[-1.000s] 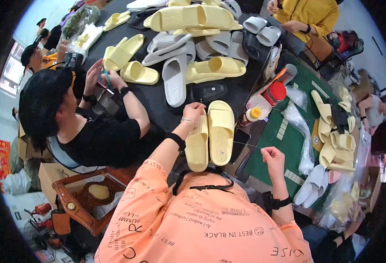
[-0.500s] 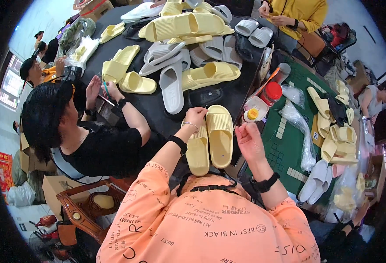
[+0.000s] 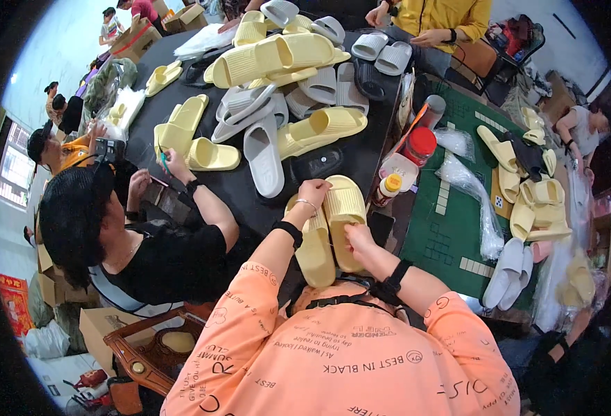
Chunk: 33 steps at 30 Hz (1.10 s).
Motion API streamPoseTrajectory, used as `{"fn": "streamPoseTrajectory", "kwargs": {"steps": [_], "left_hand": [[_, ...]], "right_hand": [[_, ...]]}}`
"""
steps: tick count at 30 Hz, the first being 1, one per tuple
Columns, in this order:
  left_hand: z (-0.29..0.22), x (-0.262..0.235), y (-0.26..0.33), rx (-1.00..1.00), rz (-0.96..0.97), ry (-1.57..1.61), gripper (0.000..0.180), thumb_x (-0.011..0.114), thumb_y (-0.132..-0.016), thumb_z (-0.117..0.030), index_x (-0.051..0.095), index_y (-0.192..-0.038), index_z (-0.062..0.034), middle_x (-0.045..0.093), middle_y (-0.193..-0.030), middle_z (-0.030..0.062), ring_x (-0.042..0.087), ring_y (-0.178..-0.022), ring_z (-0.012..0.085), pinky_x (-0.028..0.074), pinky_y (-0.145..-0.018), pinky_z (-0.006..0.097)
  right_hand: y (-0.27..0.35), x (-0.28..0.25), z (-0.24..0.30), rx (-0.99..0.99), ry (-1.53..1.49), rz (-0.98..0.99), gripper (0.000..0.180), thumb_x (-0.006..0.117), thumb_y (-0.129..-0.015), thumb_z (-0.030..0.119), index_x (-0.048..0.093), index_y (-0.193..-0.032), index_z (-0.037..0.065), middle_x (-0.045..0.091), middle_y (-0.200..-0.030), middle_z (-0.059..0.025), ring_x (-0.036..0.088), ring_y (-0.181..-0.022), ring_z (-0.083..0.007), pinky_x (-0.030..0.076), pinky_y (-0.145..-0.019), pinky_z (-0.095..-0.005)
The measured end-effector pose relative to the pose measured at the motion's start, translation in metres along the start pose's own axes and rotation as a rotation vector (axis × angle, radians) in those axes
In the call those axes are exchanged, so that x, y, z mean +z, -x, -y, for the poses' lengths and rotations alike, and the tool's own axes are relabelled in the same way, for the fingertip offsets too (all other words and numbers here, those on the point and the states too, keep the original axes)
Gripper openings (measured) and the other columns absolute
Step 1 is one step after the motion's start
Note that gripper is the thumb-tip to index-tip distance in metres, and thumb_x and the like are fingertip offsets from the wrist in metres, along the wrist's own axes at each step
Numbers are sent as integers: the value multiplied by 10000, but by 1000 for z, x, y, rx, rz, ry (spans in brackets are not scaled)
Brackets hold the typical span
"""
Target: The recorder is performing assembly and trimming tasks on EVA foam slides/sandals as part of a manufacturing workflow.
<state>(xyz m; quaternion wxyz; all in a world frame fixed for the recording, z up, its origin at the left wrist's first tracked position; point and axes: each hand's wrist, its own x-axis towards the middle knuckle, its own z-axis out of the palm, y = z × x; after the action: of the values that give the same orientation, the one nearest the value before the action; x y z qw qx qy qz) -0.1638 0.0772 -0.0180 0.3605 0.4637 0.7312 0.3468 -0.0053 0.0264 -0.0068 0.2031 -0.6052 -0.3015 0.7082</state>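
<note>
A pair of pale yellow ribbed slippers [image 3: 343, 208] lies side by side, soles up, on the near edge of the black table [image 3: 250, 201], right in front of my orange shirt. My left hand [image 3: 312, 193], with a thin bracelet and a black wristband, grips the far end of the pair where the two slippers meet. My right hand [image 3: 358, 239], a black watch on its wrist, pinches the near part of the right-hand slipper.
A heap of yellow and grey slippers [image 3: 298, 83] covers the table. A co-worker in black [image 3: 160, 256] sits to my left, handling small items. A red-lidded jar [image 3: 422, 144] and an orange-capped bottle [image 3: 388, 187] stand beside a green mat [image 3: 451, 222] with plastic bags and more slippers [image 3: 527, 201].
My right hand has swung in from the right, over the green mat, onto the right-hand slipper. My left hand has stayed on the pair.
</note>
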Motion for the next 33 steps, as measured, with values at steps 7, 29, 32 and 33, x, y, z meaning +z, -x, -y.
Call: {"fn": "streamPoseTrajectory", "kwargs": {"steps": [7, 29, 32, 33], "left_hand": [[1, 1, -3, -40, 7, 31, 180, 553, -764, -192, 635, -823, -43, 611, -701, 87, 551, -617, 144, 434, -595, 265], [1, 7, 1, -194, -135, 562, 157, 574, -726, -148, 638, -802, -26, 616, -720, 49, 536, -620, 111, 438, -614, 236], [-2, -5, 9, -38, -111, 638, 159, 551, -772, -153, 627, -805, -18, 599, -725, 2, 505, -658, 74, 421, -605, 226], [6, -8, 8, 42, -83, 681, 153, 544, -788, -160, 622, -808, -29, 597, -749, -1, 500, -663, 67, 412, -595, 213]], "right_hand": [[1, -5, 1, 78, -137, -8, 56, 421, -788, 120, 452, -790, 73, 342, -562, 11, 323, -453, -102, 271, -396, -247], [16, -32, 6, -121, -130, 449, 202, 480, -811, 87, 508, -999, 19, 539, -853, -46, 511, -700, -128, 440, -612, -256], [3, -43, 34, -617, 356, 223, 207, 553, -775, 94, 518, -945, -19, 559, -844, -57, 527, -782, -121, 428, -711, -247], [0, -28, 47, -810, 393, 192, 224, 553, -766, 95, 513, -956, -16, 559, -874, -74, 528, -786, -127, 429, -712, -246]]}}
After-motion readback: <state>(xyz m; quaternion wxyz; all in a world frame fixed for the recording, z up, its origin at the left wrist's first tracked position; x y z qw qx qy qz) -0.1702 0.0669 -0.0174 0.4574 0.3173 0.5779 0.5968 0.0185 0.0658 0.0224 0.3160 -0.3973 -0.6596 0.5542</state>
